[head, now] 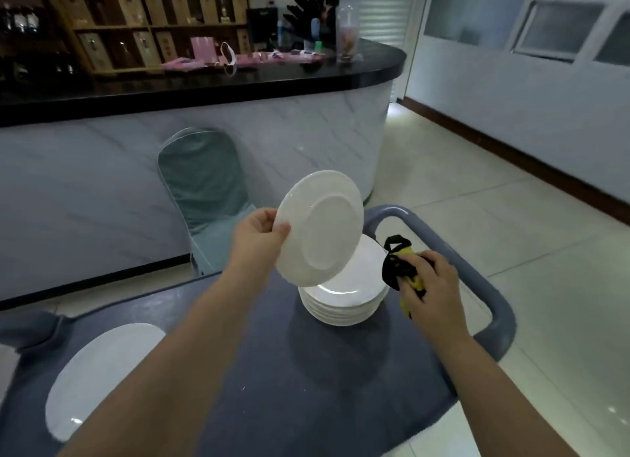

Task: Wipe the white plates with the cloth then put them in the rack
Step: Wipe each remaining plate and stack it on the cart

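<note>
Plate (320,228) lifted — 1 | stack (341,308) — 1 | cloth (395,269) (yellow-black) 1 | hands: left (259,233) pinches plate, right (433,286) grips cloth

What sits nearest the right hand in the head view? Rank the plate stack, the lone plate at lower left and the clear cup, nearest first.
1. Plate stack, on the cart just left of the right hand.
2. Lone plate, at the cart's near left end.
3. Clear cup, far back on the black counter.
</note>
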Motion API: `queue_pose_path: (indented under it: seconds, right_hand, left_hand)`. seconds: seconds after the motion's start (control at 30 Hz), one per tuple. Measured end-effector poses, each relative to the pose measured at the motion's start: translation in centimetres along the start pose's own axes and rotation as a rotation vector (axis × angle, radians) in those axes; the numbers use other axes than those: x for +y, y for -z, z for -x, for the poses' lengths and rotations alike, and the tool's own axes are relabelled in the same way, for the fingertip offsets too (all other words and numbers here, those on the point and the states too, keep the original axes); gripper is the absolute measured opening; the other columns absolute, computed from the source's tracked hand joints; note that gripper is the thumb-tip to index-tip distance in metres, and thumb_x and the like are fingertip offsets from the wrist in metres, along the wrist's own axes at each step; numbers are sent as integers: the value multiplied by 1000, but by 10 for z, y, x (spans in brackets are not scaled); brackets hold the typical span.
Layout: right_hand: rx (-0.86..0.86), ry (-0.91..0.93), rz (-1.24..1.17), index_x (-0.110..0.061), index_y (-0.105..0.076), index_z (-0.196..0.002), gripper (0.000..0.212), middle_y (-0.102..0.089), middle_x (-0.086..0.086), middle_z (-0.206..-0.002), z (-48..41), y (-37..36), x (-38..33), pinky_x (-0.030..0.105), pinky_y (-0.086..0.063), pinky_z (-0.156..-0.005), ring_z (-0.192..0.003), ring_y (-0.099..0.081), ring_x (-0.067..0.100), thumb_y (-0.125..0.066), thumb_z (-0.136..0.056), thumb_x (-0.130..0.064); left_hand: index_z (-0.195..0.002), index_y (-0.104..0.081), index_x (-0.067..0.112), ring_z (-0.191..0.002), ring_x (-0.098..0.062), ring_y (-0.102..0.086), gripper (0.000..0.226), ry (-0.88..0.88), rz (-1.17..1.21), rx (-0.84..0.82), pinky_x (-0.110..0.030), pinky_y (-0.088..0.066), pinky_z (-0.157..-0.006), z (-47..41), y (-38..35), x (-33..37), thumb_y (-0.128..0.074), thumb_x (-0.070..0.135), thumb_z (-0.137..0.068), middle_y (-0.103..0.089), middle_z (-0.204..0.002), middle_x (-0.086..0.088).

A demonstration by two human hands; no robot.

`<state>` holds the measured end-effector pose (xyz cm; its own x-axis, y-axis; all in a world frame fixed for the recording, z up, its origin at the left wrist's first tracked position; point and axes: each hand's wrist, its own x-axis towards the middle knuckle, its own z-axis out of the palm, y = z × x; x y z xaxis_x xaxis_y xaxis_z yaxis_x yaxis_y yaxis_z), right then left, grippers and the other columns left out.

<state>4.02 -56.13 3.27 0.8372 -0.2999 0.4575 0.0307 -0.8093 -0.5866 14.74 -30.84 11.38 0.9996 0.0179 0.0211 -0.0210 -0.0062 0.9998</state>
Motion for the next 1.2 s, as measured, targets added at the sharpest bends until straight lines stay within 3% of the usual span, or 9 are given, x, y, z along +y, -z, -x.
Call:
queue_pose_path:
  seconds: [0.17, 0.27, 0.37, 0.47, 0.57, 0.67, 0.93, 1.07, 1.2]
  right_hand:
    - [48, -122, 18, -23, -60, -125, 38, -47, 1, -127, 24, 10, 5, 28, -28, -98, -115, -39, 20, -67, -89, -13]
    - [77, -214, -11, -25, -60, -124, 35, -45, -3, -126, 38, 14, 5, 28, -30, -99, -116, -40, 19, -64, -91, -16]
    - [69, -241, -14, -27, -60, -124, 34, -43, -8, -122, 47, 15, 2, 26, -30, -97, -115, -39, 17, -63, -91, -17]
    - [61, -252, -25, -30, -58, -123, 34, -39, -14, -118, 52, 12, -3, 23, -30, -95, -114, -39, 15, -63, -92, -17]
    - [27, -262, -22, -33, -57, -124, 35, -38, -15, -119, 55, 7, -5, 24, -32, -97, -114, -38, 13, -62, -92, -20]
    - [6, -297, -29, -34, -57, -125, 36, -39, -13, -121, 58, 2, -7, 29, -38, -99, -114, -39, 14, -62, -92, -20]
    - [-45, -347, -61, -33, -57, -125, 36, -43, -8, -124, 71, -17, -17, 43, -40, -105, -118, -40, 15, -62, -92, -20]
    - [-81, -250, -97, -33, -58, -124, 36, -41, -14, -119, 67, -33, -38, 32, -38, -102, -116, -40, 13, -64, -91, -20]
    - [-159, -95, -130, -30, -59, -124, 38, -40, -16, -117, 56, -65, -74, 23, -33, -95, -110, -36, 9, -66, -88, -21]
  left_hand:
    - [-97, -69, 26, -73, -18, -56, 24, -430, -593, -35, -28, -40, -63, -8, -44, -26, -53, 10, -90, -66, -78, 5]
    - [-100, -74, 17, -69, -27, -64, 36, -741, -769, -69, -29, -44, -60, -3, -57, -43, -54, -2, -78, -72, -81, -2]
    - [-95, -77, 8, -68, -31, -70, 43, -859, -852, -149, -34, -52, -56, -3, -62, -60, -66, -16, -61, -74, -79, -8]
    - [-88, -77, 9, -61, -28, -69, 51, -937, -960, -245, -29, -51, -51, -2, -63, -77, -75, -18, -45, -74, -73, -6]
    - [-89, -78, 11, -66, -26, -71, 53, -901, -1009, -350, -28, -52, -52, 4, -58, -103, -81, -14, -43, -75, -80, -5]
    - [-99, -77, 12, -88, -33, -69, 44, -764, -937, -453, -38, -56, -67, 12, -49, -131, -78, -12, -62, -74, -95, -8]
    - [-91, -78, 12, -77, -34, -65, 31, -750, -919, -499, -42, -54, -68, 20, -40, -151, -78, -8, -68, -73, -89, -6]
    - [-96, -76, 18, -90, -31, -64, 19, -699, -932, -367, -44, -48, -77, 27, -25, -144, -78, 14, -78, -71, -95, -3]
    - [-102, -74, 21, -98, -30, -58, 19, -555, -931, -182, -40, -43, -81, 28, 20, -135, -73, 23, -83, -68, -96, -2]
